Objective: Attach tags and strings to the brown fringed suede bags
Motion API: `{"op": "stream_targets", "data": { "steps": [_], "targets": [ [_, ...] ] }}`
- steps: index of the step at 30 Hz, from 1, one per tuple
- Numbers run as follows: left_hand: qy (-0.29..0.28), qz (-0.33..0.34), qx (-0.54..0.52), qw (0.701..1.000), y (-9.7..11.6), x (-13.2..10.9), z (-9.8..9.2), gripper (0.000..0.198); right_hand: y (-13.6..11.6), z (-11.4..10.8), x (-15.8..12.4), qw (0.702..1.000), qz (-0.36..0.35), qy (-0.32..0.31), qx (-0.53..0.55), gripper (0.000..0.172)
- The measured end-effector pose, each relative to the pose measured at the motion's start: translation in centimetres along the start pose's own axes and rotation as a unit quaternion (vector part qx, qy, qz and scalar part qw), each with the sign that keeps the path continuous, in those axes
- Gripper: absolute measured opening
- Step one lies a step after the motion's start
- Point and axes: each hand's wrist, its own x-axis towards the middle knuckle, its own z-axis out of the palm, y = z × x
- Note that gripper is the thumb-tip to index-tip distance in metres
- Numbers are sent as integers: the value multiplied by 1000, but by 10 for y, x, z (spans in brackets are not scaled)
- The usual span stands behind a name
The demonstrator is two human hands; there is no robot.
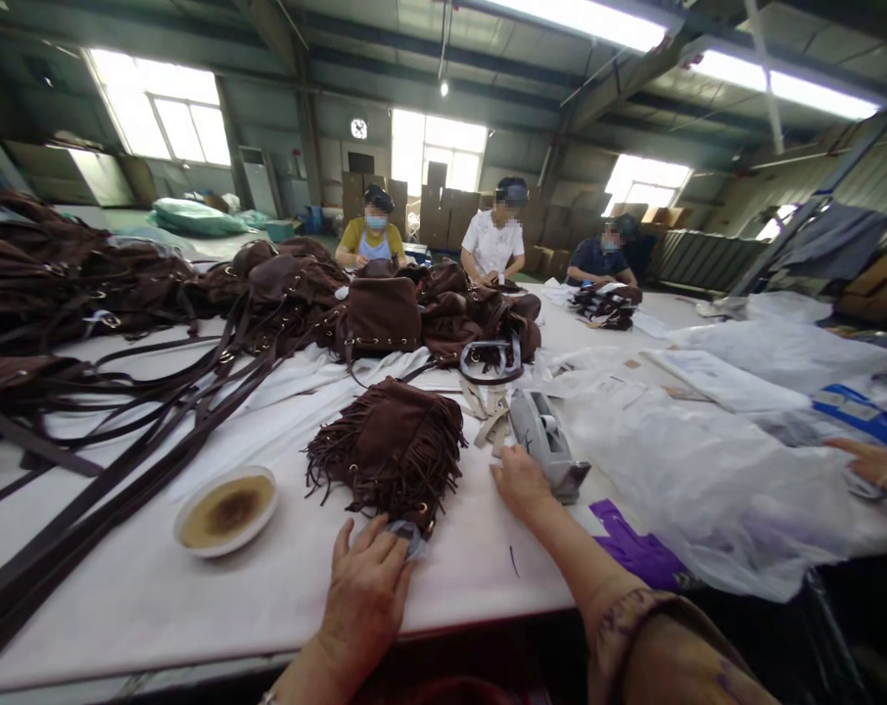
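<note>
A dark brown fringed bag (396, 441) with metal eyelets lies on the white-covered table in front of me. My left hand (366, 587) rests palm down at its near edge, fingers stretched and somewhat apart. They touch a crumpled piece of clear plastic (410, 539) there; the thumb is hidden. My right hand (523, 482) lies right against the left side of a grey tape dispenser (544, 436), its thumb apart from the fingers. Some fingertips are out of sight, and no held thing shows. Beige strips (493, 416) lie just beyond that hand.
Brown bags (385, 313) are heaped behind, with long straps (194, 421) trailing left. A white dish (227, 511) holds brownish stuff. At right are clear plastic bags (678, 470), a purple piece (638, 548) and another person's hand (873, 465). Several co-workers sit opposite.
</note>
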Motion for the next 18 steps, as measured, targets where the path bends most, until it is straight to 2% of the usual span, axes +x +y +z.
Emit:
{"op": "stream_targets", "data": {
  "steps": [3, 7, 12, 18],
  "targets": [
    [-1, 1, -11, 1000, -1, 0, 2, 19, -3, 8, 19, 1000, -1, -20, -17, 25],
    [-7, 6, -11, 1000, -5, -2, 3, 19, 4, 9, 38, 997, -46, -51, -22, 23],
    [-15, 26, 8, 1000, -10, -5, 8, 21, 14, 1, 43, 994, -88, -63, -19, 26],
    [-21, 38, 16, 999, -11, -5, 9, 18, 15, 3, 46, 996, -76, -55, -8, 25]
  ]
}}
